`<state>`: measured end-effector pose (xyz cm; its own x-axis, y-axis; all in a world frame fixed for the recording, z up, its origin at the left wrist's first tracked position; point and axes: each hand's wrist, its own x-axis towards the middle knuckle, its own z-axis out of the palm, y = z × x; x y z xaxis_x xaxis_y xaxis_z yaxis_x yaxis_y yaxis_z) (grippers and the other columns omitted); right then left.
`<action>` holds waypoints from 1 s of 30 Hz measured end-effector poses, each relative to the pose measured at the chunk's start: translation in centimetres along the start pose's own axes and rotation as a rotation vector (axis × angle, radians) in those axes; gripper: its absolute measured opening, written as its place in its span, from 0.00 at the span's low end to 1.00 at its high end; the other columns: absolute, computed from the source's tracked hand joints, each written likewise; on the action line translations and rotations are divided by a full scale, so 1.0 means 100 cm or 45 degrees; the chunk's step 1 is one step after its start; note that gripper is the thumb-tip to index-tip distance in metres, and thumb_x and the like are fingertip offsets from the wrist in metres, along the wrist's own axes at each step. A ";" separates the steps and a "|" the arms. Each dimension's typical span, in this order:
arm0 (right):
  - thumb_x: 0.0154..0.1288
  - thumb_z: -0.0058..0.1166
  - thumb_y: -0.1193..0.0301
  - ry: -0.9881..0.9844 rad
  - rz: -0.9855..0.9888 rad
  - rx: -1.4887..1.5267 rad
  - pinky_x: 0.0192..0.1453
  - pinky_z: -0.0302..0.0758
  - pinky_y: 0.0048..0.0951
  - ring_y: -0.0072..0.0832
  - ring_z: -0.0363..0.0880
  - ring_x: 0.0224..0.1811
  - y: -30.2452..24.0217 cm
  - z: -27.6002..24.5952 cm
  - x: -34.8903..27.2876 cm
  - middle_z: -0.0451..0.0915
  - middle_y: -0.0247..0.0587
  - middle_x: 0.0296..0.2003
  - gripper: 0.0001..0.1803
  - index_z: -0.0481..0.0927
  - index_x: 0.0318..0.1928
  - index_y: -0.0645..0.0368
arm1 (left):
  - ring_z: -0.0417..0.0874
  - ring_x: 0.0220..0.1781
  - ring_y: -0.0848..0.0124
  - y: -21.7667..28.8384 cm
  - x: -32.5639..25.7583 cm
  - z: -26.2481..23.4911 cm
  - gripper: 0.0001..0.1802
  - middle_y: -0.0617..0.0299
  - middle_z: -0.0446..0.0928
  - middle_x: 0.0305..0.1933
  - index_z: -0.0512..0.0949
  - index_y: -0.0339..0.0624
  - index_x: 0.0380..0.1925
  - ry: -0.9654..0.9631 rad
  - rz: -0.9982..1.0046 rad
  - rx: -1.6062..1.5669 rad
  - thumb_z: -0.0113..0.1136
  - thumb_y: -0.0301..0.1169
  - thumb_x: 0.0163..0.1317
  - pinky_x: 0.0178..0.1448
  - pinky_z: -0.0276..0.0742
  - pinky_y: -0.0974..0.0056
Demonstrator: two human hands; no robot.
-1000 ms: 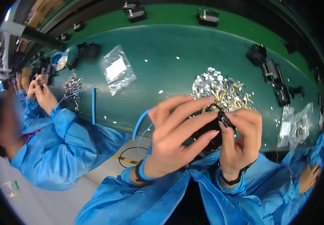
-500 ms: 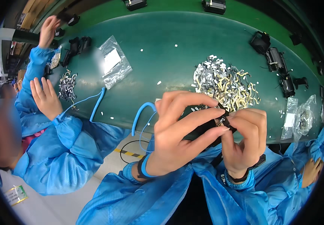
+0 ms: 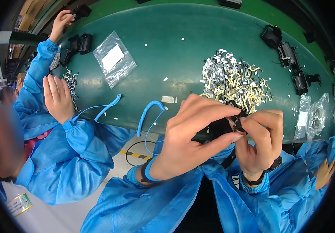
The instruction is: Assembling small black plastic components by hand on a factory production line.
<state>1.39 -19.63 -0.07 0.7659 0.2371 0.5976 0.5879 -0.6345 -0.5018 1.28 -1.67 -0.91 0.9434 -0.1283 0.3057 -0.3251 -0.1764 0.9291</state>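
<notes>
Just in front of the near table edge, both hands meet around a black plastic part (image 3: 218, 131) with small metallic-looking details. My left hand (image 3: 186, 138) grips it between thumb and fingers, which cover part of it. With bent fingers and thumb, my right hand (image 3: 262, 136) pinches its right end; whatever small piece lies under those fingertips is hidden. Right beyond my hands, a heap of short cables (image 3: 235, 79), white, dark and yellowish, lies on the green table (image 3: 148, 73).
A coiled blue cord (image 3: 148, 112) hangs over the near edge. Clear plastic bags lie left (image 3: 115, 60) and right (image 3: 311, 118). Black housings (image 3: 287, 56) stand at the far right. At left, a co-worker in a blue smock (image 3: 64, 167) reaches toward another black housing (image 3: 81, 12).
The view has shifted slightly. My hands stay together on the black part, with my left fingers slightly rearranged. The co-worker's far hand now touches a black housing; their nearer hand remains raised.
</notes>
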 end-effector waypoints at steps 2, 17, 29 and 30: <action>0.39 0.72 0.81 -0.019 0.024 0.046 0.37 0.74 0.36 0.38 0.77 0.34 -0.002 -0.001 0.003 0.80 0.41 0.36 0.20 0.87 0.39 0.62 | 0.83 0.46 0.63 0.000 -0.001 0.000 0.25 0.52 0.87 0.46 0.87 0.31 0.47 0.017 -0.017 -0.015 0.81 0.23 0.45 0.52 0.76 0.61; 0.44 0.74 0.83 -0.071 0.004 0.152 0.35 0.75 0.32 0.35 0.79 0.33 0.005 -0.007 0.007 0.80 0.43 0.36 0.21 0.88 0.43 0.64 | 0.83 0.46 0.64 0.003 0.002 0.001 0.25 0.53 0.86 0.45 0.84 0.29 0.49 0.031 -0.042 -0.037 0.78 0.18 0.48 0.53 0.76 0.62; 0.51 0.73 0.81 -0.188 0.303 0.426 0.38 0.76 0.30 0.33 0.81 0.36 0.000 -0.013 0.011 0.81 0.44 0.35 0.15 0.88 0.42 0.64 | 0.82 0.49 0.64 -0.007 -0.006 -0.003 0.25 0.51 0.85 0.47 0.83 0.27 0.49 0.005 -0.078 -0.161 0.78 0.16 0.49 0.54 0.78 0.62; 0.52 0.72 0.82 -0.232 0.346 0.522 0.39 0.76 0.29 0.33 0.82 0.36 0.002 -0.013 0.012 0.82 0.44 0.35 0.14 0.88 0.42 0.65 | 0.82 0.49 0.64 -0.009 -0.007 -0.004 0.24 0.51 0.85 0.48 0.83 0.27 0.49 0.010 -0.082 -0.157 0.77 0.16 0.49 0.54 0.78 0.62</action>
<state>2.07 -20.44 1.38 0.9164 0.2513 0.3116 0.3872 -0.3594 -0.8491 0.95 -1.06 -1.84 0.9628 -0.1128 0.2457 -0.2537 -0.0625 0.9653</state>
